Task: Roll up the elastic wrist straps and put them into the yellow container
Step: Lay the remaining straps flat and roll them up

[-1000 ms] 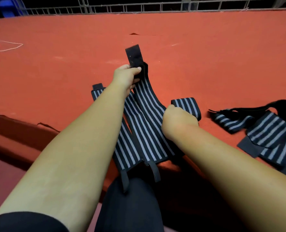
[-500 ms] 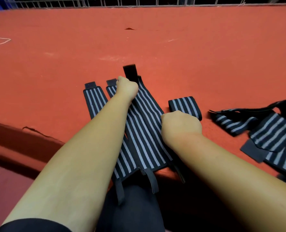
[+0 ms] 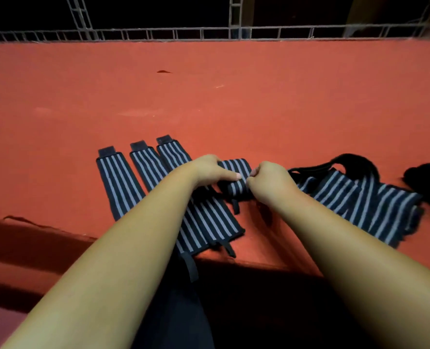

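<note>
- At the near edge of the red table (image 3: pixel 234 96), both hands now meet on the rolled strap (image 3: pixel 236 178); half a second ago only the right hand was at it.
- The left hand (image 3: pixel 209 170) has left the flat straps (image 3: pixel 119 182) and grips the roll's left end, thumb laid across it.
- The right hand (image 3: pixel 269 182), fingers curled, pinches the roll's right end.
- The three flat straps lie side by side left of the roll.
- A loose heap of straps (image 3: pixel 360 205) lies to the right.
</note>
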`<state>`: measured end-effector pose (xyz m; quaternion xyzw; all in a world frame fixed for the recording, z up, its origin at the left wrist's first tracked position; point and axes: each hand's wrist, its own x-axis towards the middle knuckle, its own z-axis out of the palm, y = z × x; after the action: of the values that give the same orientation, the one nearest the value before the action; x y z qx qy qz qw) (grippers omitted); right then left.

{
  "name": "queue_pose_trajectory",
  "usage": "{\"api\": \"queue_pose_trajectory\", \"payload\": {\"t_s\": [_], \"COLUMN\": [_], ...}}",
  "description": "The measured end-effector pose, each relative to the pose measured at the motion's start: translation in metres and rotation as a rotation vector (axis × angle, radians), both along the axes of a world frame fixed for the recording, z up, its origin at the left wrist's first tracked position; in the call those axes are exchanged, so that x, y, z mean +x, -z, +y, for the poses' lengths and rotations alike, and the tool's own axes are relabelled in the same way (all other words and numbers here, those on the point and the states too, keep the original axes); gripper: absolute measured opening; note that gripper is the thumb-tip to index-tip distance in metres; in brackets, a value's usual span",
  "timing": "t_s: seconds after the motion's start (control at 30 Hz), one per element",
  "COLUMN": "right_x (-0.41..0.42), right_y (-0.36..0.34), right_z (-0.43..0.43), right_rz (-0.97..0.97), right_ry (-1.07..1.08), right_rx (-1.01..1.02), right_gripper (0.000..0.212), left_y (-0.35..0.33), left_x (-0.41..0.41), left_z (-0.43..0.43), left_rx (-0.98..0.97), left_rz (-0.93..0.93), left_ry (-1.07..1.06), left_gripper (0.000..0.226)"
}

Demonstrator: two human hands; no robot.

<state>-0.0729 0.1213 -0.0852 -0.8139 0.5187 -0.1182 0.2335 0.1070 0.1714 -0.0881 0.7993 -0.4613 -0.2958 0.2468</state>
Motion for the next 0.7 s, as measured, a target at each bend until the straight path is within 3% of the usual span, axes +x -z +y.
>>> {"api": "queue_pose_trajectory", "payload": {"t_s": [0.13, 0.27, 0.37, 0.47, 0.63, 0.7], "right_x": [-0.017, -0.034, -0.050, -0.078, -0.138, -0.165], "right_y": [0.002, -0.005, -0.023, -0.045, -0.061, -0.060], "right_z": [-0.009, -0.011, -0.011, -0.012, -0.019, -0.028], "right_rz": [-0.016, -0.182, -0.254, -0.306, -0.409, -0.431], "right_ry": [0.006, -0.003, 0.051, 0.112, 0.261, 0.338], "right_rx": [0.081, 0.215, 0.148, 0.120, 0.077, 0.061], "right_gripper": [0.015, 0.044, 0.072, 0.074, 0.071, 0.066], "left_y": [-0.002, -0.009, -0.029, -0.047, -0.065, -0.063], "left_x": [-0.016, -0.031, -0.053, -0.084, -0.162, -0.193], "left_z": [0.004, 0.009, 0.010, -0.003, -0.027, -0.038], "left_rx": [-0.125, -0.243, -0.340, -0.395, -0.365, -0.339], "left_rz": [0.296, 0.489, 0.621, 0.663, 0.701, 0.723], "left_ry": [-0.036, -0.019, -0.012, 0.050, 0.119, 0.149], "left_gripper": [0.062, 0.045, 0.034, 0.035, 0.010, 0.014]}}
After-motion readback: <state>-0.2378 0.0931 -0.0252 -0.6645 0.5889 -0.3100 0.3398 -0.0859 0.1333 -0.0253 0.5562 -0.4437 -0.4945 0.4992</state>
